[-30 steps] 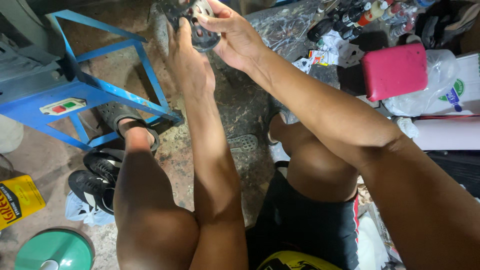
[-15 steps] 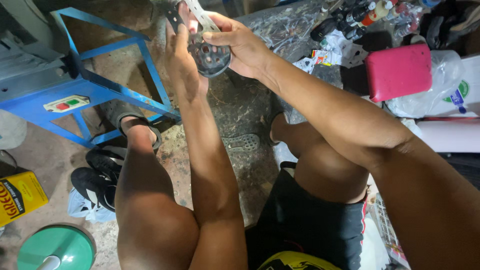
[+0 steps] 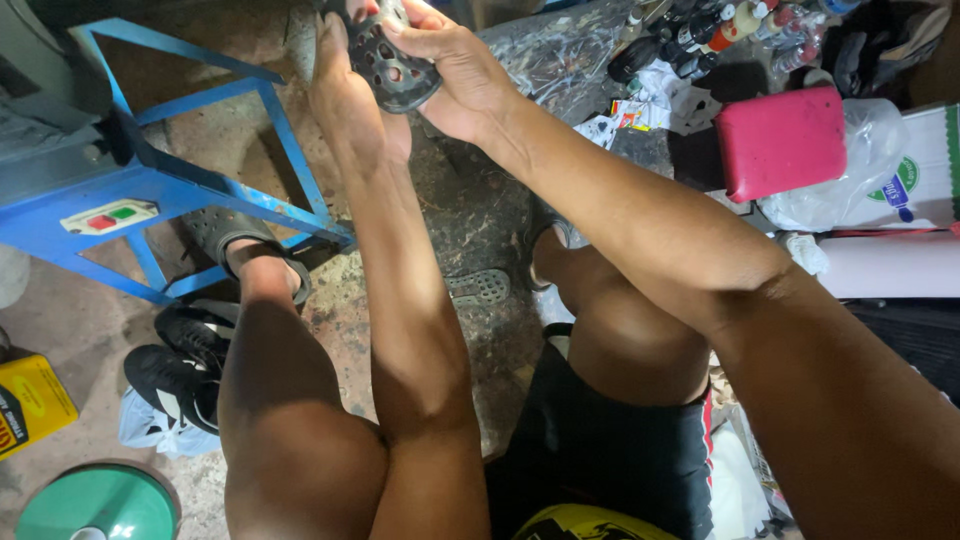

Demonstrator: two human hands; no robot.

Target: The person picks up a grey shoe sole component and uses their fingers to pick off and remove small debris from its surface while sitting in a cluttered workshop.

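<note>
Both my hands hold a dark grey perforated clog shoe (image 3: 398, 72) up at the top of the view. My left hand (image 3: 352, 92) grips it from the left side, fingers partly cut off by the frame edge. My right hand (image 3: 455, 70) wraps over its right side and top. My forearms stretch out over my bare knees. The upper part of the shoe is out of frame.
A blue metal frame (image 3: 200, 190) with a red-green switch stands at left. My foot in a grey clog (image 3: 235, 240) rests under it. Black sneakers (image 3: 180, 365), a yellow can (image 3: 28, 400), a green lid (image 3: 95, 505), a pink box (image 3: 780, 140) and bottles (image 3: 720, 30) surround me.
The shoe and both hands shifted slightly within the view, dipping half a second ago and now back up by the top edge. Both grips are unchanged.
</note>
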